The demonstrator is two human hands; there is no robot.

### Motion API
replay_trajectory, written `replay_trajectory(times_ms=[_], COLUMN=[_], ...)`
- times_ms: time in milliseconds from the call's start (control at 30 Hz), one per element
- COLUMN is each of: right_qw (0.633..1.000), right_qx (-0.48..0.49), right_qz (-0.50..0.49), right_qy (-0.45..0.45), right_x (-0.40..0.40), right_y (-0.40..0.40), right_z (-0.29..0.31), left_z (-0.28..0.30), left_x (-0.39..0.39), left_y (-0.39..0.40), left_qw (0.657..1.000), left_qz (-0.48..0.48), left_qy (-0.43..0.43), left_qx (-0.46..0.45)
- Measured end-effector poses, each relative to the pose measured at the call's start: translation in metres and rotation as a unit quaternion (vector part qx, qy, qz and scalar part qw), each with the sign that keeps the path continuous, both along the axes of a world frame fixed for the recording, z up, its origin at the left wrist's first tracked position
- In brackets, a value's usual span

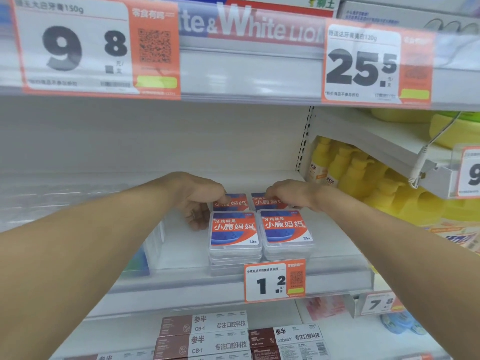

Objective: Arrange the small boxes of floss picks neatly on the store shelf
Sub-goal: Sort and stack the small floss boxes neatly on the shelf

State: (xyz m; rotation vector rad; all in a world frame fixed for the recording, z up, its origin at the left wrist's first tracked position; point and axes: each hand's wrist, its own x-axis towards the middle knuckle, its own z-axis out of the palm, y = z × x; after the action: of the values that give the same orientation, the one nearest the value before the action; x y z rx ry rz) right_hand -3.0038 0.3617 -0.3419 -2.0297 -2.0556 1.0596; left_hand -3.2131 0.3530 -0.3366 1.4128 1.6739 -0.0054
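Clear-plastic front stacks (261,233) sit squared at the shelf (181,284) front edge; my left hand (200,197) and right hand (291,194) grip the unsettled rear boxes (255,201), fingers curled.

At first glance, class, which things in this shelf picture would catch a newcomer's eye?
Two big orange-edged price tags, 9.8 and 25.5, fill the top shelf edge. At centre, the left hand and right hand reach the rear floss pick boxes behind two front stacks. Yellow bottles stand at right.

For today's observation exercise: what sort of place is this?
Most likely a shop's toiletries aisle: price tags clipped to shelf edges, stacked floss pick boxes, and yellow pump bottles alongside.
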Motion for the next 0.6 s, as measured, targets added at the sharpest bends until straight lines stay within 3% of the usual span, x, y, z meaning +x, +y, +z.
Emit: replay_trajectory(times_ms=[233,333,467,600], right_qw=[1.0,0.994,0.969,0.97], right_qx=[-0.016,0.091,0.244,0.212], right_qz=[-0.003,0.024,-0.004,0.08], right_qy=[-0.02,-0.064,0.049,0.089], right_x=[-0.008,-0.002,0.021,0.038], right_y=[-0.003,-0.013,-0.058,-0.114], right_z=[0.002,0.011,0.028,0.02], left_z=[0.004,0.019,0.039,0.024], left_x=[0.011,0.014,0.012,0.009], left_y=[-0.005,-0.023,-0.074,-0.12], left_qw=[0.999,0.982,0.946,0.944], left_qz=[0.012,-0.022,-0.078,-0.157], left_qy=[0.036,0.109,0.12,0.1], left_qx=[0.017,0.152,0.29,0.273])
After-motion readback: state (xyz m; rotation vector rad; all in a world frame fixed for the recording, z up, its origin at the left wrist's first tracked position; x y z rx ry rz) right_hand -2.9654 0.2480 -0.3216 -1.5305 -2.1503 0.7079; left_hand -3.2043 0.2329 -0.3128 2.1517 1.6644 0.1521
